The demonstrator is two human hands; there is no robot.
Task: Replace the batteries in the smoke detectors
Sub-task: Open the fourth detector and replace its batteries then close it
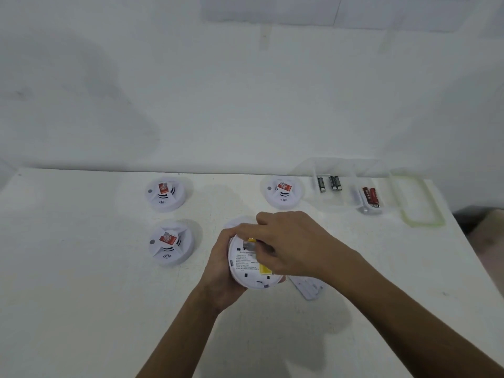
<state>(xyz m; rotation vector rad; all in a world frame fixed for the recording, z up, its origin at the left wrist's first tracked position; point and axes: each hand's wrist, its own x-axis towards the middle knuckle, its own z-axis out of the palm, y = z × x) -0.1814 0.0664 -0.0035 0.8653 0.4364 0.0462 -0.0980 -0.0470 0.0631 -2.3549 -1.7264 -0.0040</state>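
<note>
My left hand [218,271] grips a white smoke detector [245,271] turned underside up, with printed text and a yellow label showing. My right hand [289,244] reaches over it, its fingertips pinching a battery [249,244] at the open compartment near the top edge. Three other white detectors with red stickers lie face up on the table: one at the back left [165,194], one at the front left [170,242], one at the back right [283,192].
A clear plastic box [351,186] at the back right holds black batteries [330,183] in one compartment and red batteries [370,196] in another. Its green-rimmed lid [421,203] lies beside it. A white cover plate [306,289] lies under my right wrist. The table [81,296] ends at the right.
</note>
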